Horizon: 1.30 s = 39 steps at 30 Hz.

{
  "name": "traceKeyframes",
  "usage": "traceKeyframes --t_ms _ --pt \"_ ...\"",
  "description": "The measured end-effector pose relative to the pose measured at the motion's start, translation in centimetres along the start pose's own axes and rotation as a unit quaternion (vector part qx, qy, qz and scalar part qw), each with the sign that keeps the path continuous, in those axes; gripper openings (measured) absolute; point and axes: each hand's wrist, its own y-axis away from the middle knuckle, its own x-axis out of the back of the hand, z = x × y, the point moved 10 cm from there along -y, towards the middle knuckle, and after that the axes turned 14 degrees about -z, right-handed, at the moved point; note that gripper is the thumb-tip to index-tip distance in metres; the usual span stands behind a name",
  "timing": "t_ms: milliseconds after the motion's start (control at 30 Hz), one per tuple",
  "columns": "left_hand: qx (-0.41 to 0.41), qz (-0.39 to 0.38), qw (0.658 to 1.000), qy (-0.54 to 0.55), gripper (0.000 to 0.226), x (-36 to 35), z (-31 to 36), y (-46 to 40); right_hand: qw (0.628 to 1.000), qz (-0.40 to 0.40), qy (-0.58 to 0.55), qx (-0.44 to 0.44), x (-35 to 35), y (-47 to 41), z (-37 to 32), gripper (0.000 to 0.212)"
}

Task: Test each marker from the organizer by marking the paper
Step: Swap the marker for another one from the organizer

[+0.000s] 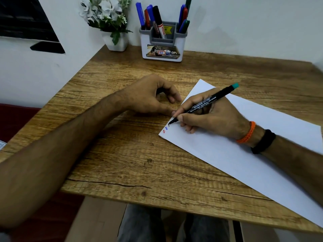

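Right hand [209, 117] pinches marker [204, 104], tip touching paper [244, 154].

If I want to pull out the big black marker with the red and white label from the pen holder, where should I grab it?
Probably pinch the black marker by its cap end, coming down from above. That end sticks up out of the organizer, while its lower part sits inside the middle slot. It leans left toward the blue and red markers, so pull along its tilt.
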Motion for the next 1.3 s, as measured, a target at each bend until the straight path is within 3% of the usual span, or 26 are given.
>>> traceKeyframes --t_ms 1300 --pt "-0.026 0.007 1.000 -0.011 0.039 0.21 -0.51 -0.38 1.000 -0.004 -0.022 0.008 0.12 -0.19 0.36 0.009"
